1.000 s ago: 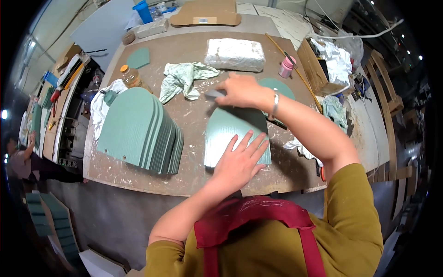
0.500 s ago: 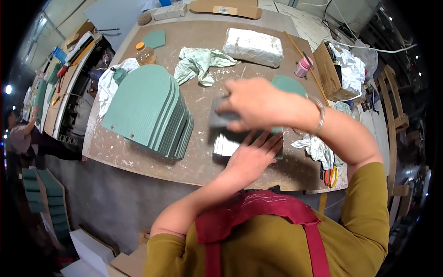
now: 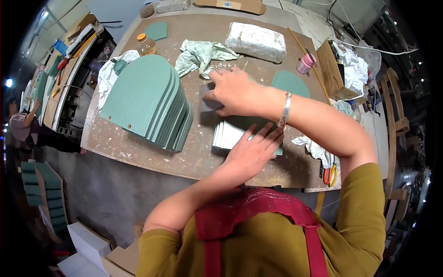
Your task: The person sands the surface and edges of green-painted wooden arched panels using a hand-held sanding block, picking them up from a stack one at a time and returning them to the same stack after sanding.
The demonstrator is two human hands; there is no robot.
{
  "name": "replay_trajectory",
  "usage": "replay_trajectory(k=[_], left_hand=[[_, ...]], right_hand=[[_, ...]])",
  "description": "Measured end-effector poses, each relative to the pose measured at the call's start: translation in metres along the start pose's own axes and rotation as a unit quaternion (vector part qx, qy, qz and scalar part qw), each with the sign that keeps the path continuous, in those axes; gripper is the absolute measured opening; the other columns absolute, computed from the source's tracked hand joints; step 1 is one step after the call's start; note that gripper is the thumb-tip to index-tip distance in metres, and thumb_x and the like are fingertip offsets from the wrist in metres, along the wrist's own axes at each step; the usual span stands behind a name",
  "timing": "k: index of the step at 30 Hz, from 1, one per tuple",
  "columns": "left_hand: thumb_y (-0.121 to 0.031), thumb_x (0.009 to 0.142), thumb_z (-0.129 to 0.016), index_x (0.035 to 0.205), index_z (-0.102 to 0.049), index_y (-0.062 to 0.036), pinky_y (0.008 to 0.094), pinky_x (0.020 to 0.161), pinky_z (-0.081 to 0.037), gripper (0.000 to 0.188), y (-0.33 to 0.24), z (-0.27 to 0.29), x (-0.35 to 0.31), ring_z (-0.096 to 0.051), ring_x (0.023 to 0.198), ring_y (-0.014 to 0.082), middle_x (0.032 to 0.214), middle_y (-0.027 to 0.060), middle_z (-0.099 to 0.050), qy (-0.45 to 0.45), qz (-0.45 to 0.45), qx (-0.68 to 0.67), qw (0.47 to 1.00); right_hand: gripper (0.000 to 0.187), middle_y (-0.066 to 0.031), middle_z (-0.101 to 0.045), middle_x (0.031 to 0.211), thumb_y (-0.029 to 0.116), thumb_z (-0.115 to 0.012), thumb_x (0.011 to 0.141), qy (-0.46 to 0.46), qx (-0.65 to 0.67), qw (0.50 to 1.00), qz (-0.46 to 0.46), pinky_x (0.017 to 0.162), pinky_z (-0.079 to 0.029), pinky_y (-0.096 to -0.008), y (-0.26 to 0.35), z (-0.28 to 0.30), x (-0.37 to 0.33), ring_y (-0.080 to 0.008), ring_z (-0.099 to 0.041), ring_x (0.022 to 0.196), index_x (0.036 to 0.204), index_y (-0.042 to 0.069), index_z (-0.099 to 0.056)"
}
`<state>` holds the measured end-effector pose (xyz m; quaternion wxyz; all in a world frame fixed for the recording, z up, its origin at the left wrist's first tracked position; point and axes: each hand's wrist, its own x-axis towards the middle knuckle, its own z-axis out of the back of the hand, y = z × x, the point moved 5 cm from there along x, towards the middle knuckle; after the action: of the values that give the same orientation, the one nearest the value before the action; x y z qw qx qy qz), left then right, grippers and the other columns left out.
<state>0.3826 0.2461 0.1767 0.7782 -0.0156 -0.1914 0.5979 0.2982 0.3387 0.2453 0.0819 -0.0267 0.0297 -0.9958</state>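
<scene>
My right hand point(image 3: 234, 92) grips a dark grey flat piece point(image 3: 207, 102), seemingly a sheet of sandpaper, fingers curled over its edge. Just nearer to me, my left hand point(image 3: 253, 148) lies flat, fingers spread, on a light-topped stack of boards point(image 3: 226, 135); a bit of green shows at its right edge. My right forearm crosses above it and hides its far part. To the left stands a thick stack of round-topped green boards point(image 3: 138, 94) with two small holes near the lower edge. Another green board point(image 3: 290, 83) lies past my right wrist.
On the brown worktable point(image 3: 138, 157) are a crumpled cloth point(image 3: 198, 57), a white wrapped block point(image 3: 256, 41), an orange-capped bottle point(image 3: 146, 45) and a pink bottle point(image 3: 305, 63). Scissors point(image 3: 330, 176) lie at the near right edge. At far left, another person point(image 3: 27, 127) stands by a bench.
My right hand has moved left and slightly away from me with the grey piece. My left hand stays on the stack, and the view has shifted a little.
</scene>
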Motion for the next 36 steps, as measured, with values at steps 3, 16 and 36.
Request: replay_trajectory(k=[3,16,36], left_hand=[[-0.033,0.097,-0.054,0.15,-0.041,-0.0109,0.0481,0.118,-0.025,0.059,0.007,-0.002,-0.01,-0.034,0.144,0.026,0.156,0.0084,-0.039,0.02,0.056,-0.071,0.996],[-0.034,0.094,-0.058,0.148,-0.044,-0.008,0.0498,0.117,-0.027,0.061,0.003,-0.003,-0.005,-0.036,0.142,0.0283,0.153,0.0114,-0.042,0.011,0.015,-0.023,1.0],[-0.031,0.093,-0.06,0.147,-0.043,-0.0103,0.0496,0.116,-0.029,0.06,0.001,0.01,-0.003,-0.036,0.144,0.029,0.157,0.0062,-0.039,0.025,0.011,0.003,1.0]], right_hand=[[0.041,-0.0152,-0.058,0.101,0.036,-0.074,0.079,0.119,0.139,0.98,0.076,0.079,-0.052,-0.0431,0.035,0.028,-0.011,-0.0318,-0.062,0.098,0.115,0.017,-0.072],[0.032,-0.0144,-0.062,0.101,0.029,-0.074,0.077,0.072,0.194,0.977,0.048,0.084,-0.05,-0.0465,0.023,0.003,-0.012,-0.033,-0.061,0.102,0.107,0.017,-0.076],[0.043,-0.0168,-0.059,0.11,0.034,-0.072,0.082,0.039,0.183,0.977,-0.103,0.088,-0.05,-0.0442,-0.034,-0.01,-0.014,-0.0346,-0.059,0.105,0.121,0.015,-0.069]])
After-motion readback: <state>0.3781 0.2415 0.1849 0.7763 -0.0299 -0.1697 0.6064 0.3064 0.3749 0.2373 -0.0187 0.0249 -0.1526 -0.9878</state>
